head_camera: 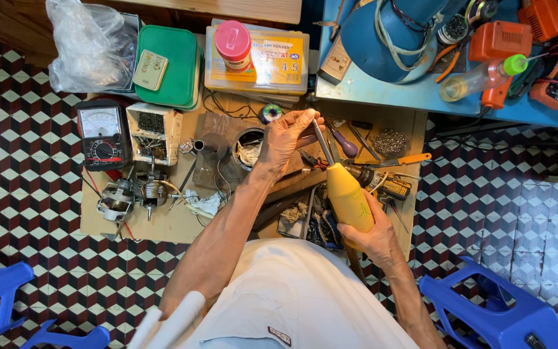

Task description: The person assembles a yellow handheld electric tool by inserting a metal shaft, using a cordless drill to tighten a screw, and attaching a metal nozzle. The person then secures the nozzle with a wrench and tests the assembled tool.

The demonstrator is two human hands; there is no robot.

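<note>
Above the cluttered low workbench (163, 223), one right hand (372, 236) was clamped around one yellow-handled tool (349, 194), while one left hand (285, 139) pinched its metal shaft (321, 139) near the tip. One analog multimeter (103, 132) and one small motor (134, 194) lay well apart to the left; two blue plastic stools (505, 310) stood on the floor.

Yellow-handled screwdriver (347, 194) — tilted, shaft up-left

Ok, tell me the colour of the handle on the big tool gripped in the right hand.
Yellow: the fat plastic handle in the right hand shows best in the head view.
</note>
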